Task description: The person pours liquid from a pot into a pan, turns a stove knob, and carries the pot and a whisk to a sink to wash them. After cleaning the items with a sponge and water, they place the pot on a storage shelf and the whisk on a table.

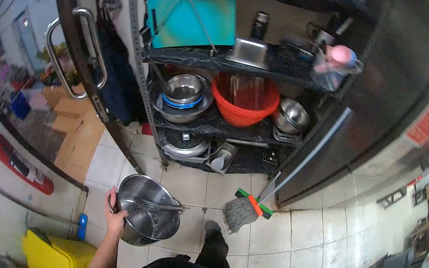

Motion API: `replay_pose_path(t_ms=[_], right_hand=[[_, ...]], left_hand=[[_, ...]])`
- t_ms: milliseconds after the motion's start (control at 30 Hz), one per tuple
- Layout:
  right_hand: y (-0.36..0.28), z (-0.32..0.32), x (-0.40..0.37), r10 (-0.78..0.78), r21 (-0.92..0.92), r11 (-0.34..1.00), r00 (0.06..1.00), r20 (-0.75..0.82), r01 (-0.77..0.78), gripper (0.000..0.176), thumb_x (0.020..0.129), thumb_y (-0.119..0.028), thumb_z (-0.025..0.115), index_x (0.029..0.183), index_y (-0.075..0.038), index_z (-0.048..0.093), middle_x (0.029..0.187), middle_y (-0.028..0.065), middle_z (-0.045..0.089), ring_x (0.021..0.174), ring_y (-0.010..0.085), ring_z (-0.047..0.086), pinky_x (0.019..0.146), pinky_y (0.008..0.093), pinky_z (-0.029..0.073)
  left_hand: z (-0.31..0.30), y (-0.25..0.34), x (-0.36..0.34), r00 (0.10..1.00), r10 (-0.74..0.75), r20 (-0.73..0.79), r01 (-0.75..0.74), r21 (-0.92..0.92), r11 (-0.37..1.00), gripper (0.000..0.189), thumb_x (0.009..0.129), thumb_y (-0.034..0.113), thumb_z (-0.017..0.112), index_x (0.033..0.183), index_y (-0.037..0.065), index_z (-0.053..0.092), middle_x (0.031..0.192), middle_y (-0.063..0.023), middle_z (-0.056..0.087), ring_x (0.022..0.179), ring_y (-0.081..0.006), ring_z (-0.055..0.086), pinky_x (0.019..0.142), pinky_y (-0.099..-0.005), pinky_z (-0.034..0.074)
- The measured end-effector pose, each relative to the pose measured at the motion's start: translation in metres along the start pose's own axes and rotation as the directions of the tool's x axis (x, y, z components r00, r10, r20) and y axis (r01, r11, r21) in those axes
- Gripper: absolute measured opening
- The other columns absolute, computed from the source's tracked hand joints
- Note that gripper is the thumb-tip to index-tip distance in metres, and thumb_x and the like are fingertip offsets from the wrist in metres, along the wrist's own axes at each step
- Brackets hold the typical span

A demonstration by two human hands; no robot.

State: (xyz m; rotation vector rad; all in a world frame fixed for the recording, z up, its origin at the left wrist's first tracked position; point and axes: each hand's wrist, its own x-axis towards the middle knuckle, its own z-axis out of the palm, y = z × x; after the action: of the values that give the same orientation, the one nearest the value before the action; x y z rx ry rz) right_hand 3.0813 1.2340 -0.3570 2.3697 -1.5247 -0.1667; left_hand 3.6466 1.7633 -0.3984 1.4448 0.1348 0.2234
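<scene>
My left hand (116, 212) is closed around the side handle of a large steel pot (134, 235), which hangs above the tiled floor with its mouth facing up toward me. Inside the pot lies a wire whisk (152, 207), its handle reaching toward the right rim. The pot's inner wall looks wet or shiny. My right hand is out of the picture.
Ahead stands a metal shelf rack (141, 25) with steel bowls (184, 88), red basins (242, 110) and a turquoise board (197, 19). A mop (241, 214) leans right of centre. At left are an open door (89, 50), a fire extinguisher (18, 164) and a yellow bin (54, 257).
</scene>
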Motion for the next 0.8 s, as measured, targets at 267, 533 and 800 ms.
replay_pose_path(t_ms=[267, 533, 800], right_hand=[[-0.309, 0.055, 0.230, -0.785, 0.553, 0.335, 0.550, -0.283, 0.763, 0.026, 0.067, -0.027, 0.072, 0.065, -0.005, 0.058, 0.057, 0.0155, 0.057, 0.054, 0.0307, 0.057, 0.051, 0.0405, 0.044], [-0.548, -0.014, 0.367, -0.920, 0.802, 0.278, 0.388, 0.064, 0.529, 0.013, 0.076, -0.013, 0.065, 0.075, -0.002, 0.059, 0.061, 0.0110, 0.059, 0.059, 0.0195, 0.061, 0.050, 0.0297, 0.049], [-0.669, -0.004, 0.329, -0.890, 0.931, 0.246, 0.444, 0.107, 0.269, 0.020, 0.074, 0.000, 0.064, 0.091, -0.007, 0.056, 0.082, 0.0085, 0.056, 0.064, 0.0139, 0.059, 0.047, 0.0271, 0.051]], left_hand=[[0.008, 0.006, -0.018, 0.942, 0.111, -0.318, -0.092, 0.073, 0.993, 0.091, 0.047, -0.012, 0.040, 0.135, 0.002, 0.026, 0.140, -0.0089, 0.027, 0.131, -0.0229, 0.024, 0.107, -0.0331, 0.017], [0.038, 0.023, -0.035, 0.842, 0.156, -0.517, -0.104, 0.128, 0.986, 0.091, 0.047, -0.011, 0.036, 0.136, -0.001, 0.021, 0.144, -0.0123, 0.022, 0.134, -0.0240, 0.018, 0.110, -0.0365, 0.009], [0.045, 0.016, -0.065, 0.751, 0.209, -0.627, -0.031, 0.282, 0.959, 0.086, 0.054, -0.008, 0.038, 0.138, -0.002, 0.021, 0.145, -0.0112, 0.019, 0.135, -0.0228, 0.015, 0.110, -0.0388, 0.008]])
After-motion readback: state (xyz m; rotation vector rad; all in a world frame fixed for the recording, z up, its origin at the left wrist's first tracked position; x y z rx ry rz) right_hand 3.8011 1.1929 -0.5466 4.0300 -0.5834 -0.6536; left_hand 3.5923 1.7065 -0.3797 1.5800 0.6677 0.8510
